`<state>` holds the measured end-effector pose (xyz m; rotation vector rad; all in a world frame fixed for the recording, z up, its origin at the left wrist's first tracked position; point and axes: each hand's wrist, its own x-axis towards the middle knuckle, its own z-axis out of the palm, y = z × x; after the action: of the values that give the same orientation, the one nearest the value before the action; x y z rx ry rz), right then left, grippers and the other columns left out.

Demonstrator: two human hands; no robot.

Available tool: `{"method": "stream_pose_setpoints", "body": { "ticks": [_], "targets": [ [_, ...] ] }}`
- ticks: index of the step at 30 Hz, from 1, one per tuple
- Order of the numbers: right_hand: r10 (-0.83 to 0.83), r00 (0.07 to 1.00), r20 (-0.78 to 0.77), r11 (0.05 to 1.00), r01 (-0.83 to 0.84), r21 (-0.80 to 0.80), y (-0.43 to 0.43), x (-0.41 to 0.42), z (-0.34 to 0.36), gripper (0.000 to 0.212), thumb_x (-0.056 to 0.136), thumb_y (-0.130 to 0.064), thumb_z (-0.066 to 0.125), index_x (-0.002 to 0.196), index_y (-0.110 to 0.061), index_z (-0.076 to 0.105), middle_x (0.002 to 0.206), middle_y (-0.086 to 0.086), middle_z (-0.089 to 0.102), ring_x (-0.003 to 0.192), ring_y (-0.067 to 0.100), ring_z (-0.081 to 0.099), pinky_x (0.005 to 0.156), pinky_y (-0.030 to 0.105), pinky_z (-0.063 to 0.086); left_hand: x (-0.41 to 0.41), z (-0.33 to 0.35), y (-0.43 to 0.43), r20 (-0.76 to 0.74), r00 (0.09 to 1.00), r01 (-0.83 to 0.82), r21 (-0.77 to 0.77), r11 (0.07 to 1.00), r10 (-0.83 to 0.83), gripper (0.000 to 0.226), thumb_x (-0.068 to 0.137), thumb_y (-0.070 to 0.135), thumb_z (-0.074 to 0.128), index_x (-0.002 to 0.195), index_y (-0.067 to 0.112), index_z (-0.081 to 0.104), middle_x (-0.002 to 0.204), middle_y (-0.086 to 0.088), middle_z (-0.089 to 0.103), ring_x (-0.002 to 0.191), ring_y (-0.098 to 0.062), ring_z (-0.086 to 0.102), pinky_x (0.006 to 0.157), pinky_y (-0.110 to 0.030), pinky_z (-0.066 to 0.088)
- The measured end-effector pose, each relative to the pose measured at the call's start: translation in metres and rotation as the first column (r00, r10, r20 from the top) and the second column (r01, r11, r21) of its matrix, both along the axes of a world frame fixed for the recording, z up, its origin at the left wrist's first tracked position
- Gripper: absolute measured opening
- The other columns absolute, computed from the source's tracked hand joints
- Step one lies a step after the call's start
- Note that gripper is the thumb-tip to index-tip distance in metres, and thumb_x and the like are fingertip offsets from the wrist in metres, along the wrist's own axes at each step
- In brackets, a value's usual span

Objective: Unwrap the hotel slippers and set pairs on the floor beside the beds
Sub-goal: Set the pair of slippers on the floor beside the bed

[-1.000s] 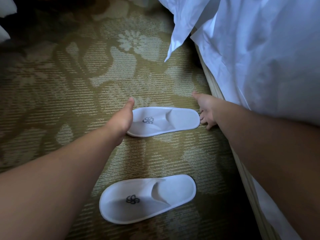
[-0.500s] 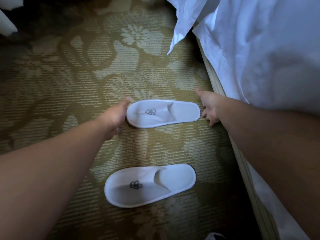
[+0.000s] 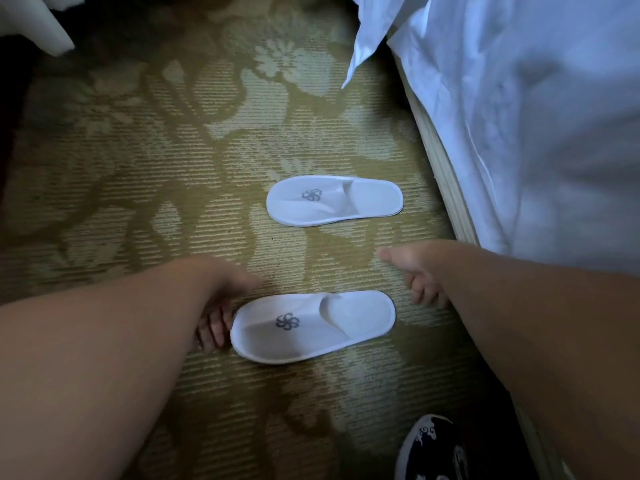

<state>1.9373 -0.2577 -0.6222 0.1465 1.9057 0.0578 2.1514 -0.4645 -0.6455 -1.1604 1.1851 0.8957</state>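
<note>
Shifting from far slipper [image 3: 334, 200] at 12 o'clock to near slipper [image 3: 313, 325]: left hand [image 3: 221, 306] loosely curled, fingers touching toe; right hand [image 3: 415, 275] open, empty. Pair unwrapped, beside bed [image 3: 446, 174]; near slipper probably being aligned.

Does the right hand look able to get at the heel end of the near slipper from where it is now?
Probably yes. The right hand hangs open beside the near slipper, at its heel end, with only bare carpet between them; the bed stays behind it.

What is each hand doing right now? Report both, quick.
Left hand: open, fingertips against the toe end of the near slipper, not gripping it.
Right hand: open, holding nothing, beside the slipper's heel.
</note>
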Motion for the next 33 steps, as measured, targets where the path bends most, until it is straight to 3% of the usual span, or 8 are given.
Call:
{"method": "stream_pose_setpoints", "body": {
  "ticks": [5, 10, 12, 13, 18, 25, 30, 33],
  "targets": [
    [-0.099, 0.981, 0.168, 0.995, 0.102, -0.008, 0.012, 0.017, -0.002, 0.104, 0.083, -0.081, 0.028, 0.152, -0.003, 0.014, 0.145, 0.026, 0.044, 0.132, 0.044, 0.042, 0.082, 0.050, 0.030, -0.003, -0.004, 0.006, -0.151, 0.987, -0.066, -0.114, 0.991, 0.048, 0.092, 0.082, 0.082, 0.026, 0.096, -0.001, 0.064, 0.084, -0.021, 0.063, 0.071, -0.034, 0.064, 0.065, -0.040, 0.051],
    [0.020, 0.998, 0.053, 1.000, -0.021, 0.010, 0.023, 0.020, 0.004, 0.094, 0.085, -0.077, 0.033, 0.149, -0.008, 0.031, 0.115, 0.020, 0.062, 0.095, 0.035, 0.062, 0.062, 0.044, 0.054, -0.004, -0.006, 0.007, -0.242, 0.957, -0.198, -0.142, 0.970, 0.160, 0.089, 0.082, 0.081, 0.032, 0.108, -0.001, 0.053, 0.096, -0.024, 0.061, 0.080, -0.037, 0.061, 0.061, -0.046, 0.048],
    [0.057, 0.998, 0.002, 0.998, -0.057, 0.022, 0.028, 0.025, 0.004, 0.087, 0.089, -0.073, 0.030, 0.152, -0.013, 0.025, 0.130, 0.023, 0.055, 0.114, 0.036, 0.056, 0.082, 0.049, 0.039, -0.002, -0.007, 0.010, -0.247, 0.959, -0.180, -0.150, 0.972, 0.140, 0.091, 0.081, 0.082, 0.031, 0.105, -0.002, 0.054, 0.094, -0.024, 0.063, 0.076, -0.036, 0.062, 0.063, -0.044, 0.048],
    [0.000, 1.000, 0.020, 1.000, 0.000, 0.008, 0.029, 0.026, 0.002, 0.088, 0.090, -0.072, 0.032, 0.152, -0.012, 0.023, 0.137, 0.026, 0.050, 0.123, 0.039, 0.050, 0.080, 0.044, 0.048, -0.001, -0.008, 0.012, -0.255, 0.959, -0.168, -0.147, 0.975, 0.127, 0.092, 0.082, 0.082, 0.029, 0.105, -0.002, 0.056, 0.090, -0.023, 0.064, 0.072, -0.033, 0.063, 0.064, -0.041, 0.049],
    [-0.209, 0.972, 0.104, 0.978, 0.209, 0.006, 0.022, 0.027, 0.001, 0.105, 0.083, -0.078, 0.039, 0.148, 0.004, 0.024, 0.145, 0.031, 0.039, 0.132, 0.044, 0.042, 0.087, 0.055, 0.036, -0.013, -0.004, 0.010, -0.324, 0.943, -0.145, -0.209, 0.967, 0.072, 0.084, 0.079, 0.082, 0.024, 0.093, 0.008, 0.062, 0.065, -0.013, 0.065, 0.048, -0.023, 0.054, 0.065, -0.033, 0.046],
    [-0.255, 0.964, 0.078, 0.967, 0.255, 0.018, 0.029, 0.001, -0.001, 0.104, 0.081, -0.082, 0.032, 0.139, 0.004, 0.041, 0.137, 0.030, 0.048, 0.130, 0.045, 0.042, 0.105, 0.057, 0.031, -0.049, 0.008, 0.011, -0.560, 0.807, -0.380, -0.249, 0.891, 0.188, 0.076, 0.088, 0.074, 0.026, 0.136, 0.019, 0.047, 0.125, -0.015, 0.061, 0.091, -0.031, 0.062, 0.075, -0.039, 0.048],
    [-0.301, 0.954, 0.001, 0.953, 0.301, -0.028, 0.031, -0.021, -0.009, 0.100, 0.077, -0.084, 0.034, 0.110, 0.009, 0.051, 0.116, 0.031, 0.058, 0.121, 0.046, 0.049, 0.104, 0.057, 0.036, -0.063, 0.006, 0.018, -0.613, 0.762, -0.424, -0.228, 0.877, 0.209, 0.082, 0.087, 0.075, 0.029, 0.147, 0.020, 0.038, 0.144, -0.012, 0.048, 0.112, -0.039, 0.058, 0.093, -0.047, 0.049],
    [-0.327, 0.944, -0.042, 0.944, 0.325, -0.051, 0.032, -0.029, -0.013, 0.100, 0.075, -0.085, 0.036, 0.111, 0.008, 0.052, 0.098, 0.026, 0.064, 0.111, 0.040, 0.056, 0.091, 0.052, 0.044, -0.067, 0.001, 0.018, -0.618, 0.754, -0.432, -0.212, 0.877, 0.222, 0.082, 0.087, 0.076, 0.030, 0.146, 0.020, 0.039, 0.142, -0.011, 0.049, 0.112, -0.035, 0.058, 0.093, -0.045, 0.049]
  ]
}}
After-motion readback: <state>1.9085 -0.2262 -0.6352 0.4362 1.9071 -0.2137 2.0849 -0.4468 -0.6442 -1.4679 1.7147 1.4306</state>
